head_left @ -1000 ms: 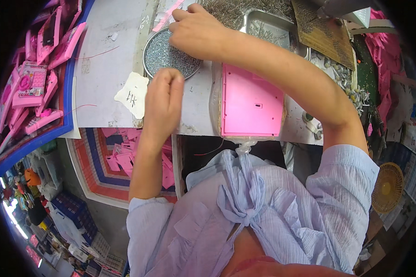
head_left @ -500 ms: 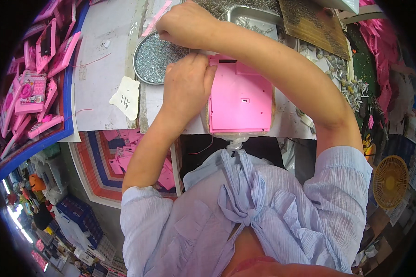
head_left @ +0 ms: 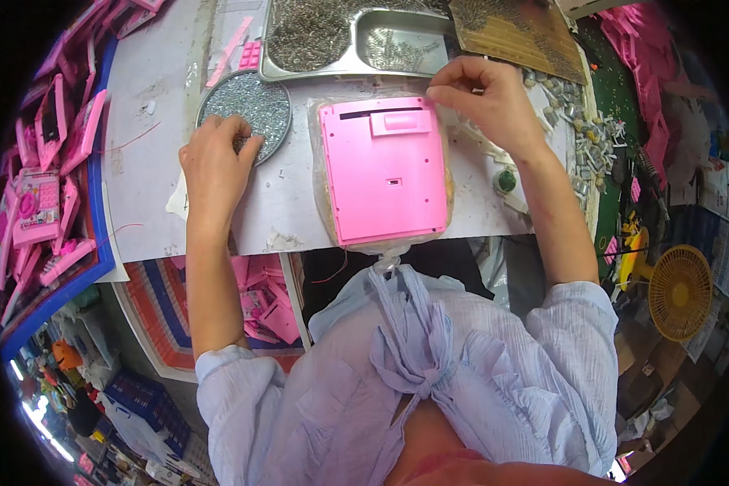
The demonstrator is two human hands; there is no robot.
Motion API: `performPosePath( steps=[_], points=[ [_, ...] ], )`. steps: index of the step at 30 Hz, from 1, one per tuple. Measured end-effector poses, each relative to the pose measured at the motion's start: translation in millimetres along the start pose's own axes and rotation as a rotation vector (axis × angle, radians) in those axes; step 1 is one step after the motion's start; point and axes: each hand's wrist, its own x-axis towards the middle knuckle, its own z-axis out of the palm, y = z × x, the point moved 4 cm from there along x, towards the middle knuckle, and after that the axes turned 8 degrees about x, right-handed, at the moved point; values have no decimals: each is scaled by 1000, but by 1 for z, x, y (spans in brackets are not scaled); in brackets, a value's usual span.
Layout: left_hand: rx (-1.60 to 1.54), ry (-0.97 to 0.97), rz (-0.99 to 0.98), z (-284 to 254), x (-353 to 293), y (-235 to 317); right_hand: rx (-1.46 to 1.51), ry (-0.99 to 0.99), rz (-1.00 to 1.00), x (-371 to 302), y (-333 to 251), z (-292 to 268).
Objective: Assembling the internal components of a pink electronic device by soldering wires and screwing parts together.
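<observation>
A pink plastic casing (head_left: 364, 194), flat and roughly square, lies in front of me on a pad wrapped in clear plastic (head_left: 322, 212). It has a dark slot along its far edge and a small hole in the middle. My left hand (head_left: 217, 158) is at the near left rim of a round metal dish (head_left: 255, 97) of tiny silvery screws, fingers bent, thumb apart from them. Beyond the casing's far right corner, my right hand (head_left: 494, 101) is raised with thumb and forefinger pinched. Whatever is between those fingertips is too small to make out.
A compartmented metal tray (head_left: 300, 75) of small screws stands at the far side, beside a brown board (head_left: 518, 32). Small metal parts (head_left: 587, 158) lie scattered on the right. Pink casings (head_left: 44, 202) fill a blue-edged bin at left; more pink parts (head_left: 271, 304) lie below the table.
My right hand has swung from beyond the dish to the casing's far right side. My left hand has left the casing's left edge for the dish. The view has shifted a little.
</observation>
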Motion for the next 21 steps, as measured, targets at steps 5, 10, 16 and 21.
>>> performPosePath(
  steps=[5,10,16,21],
  points=[
    [-263,-38,-146,7,-9,-12,26,-103,80,4,10,12],
    [-229,52,-187,-4,-4,-9,-11,-160,93,13,14,15],
    [-309,102,64,-21,-5,43,-56,-137,85,6,-3,2],
    [-236,117,502,-32,-12,145,15,-99,-17,-19,3,-14]
  ],
)
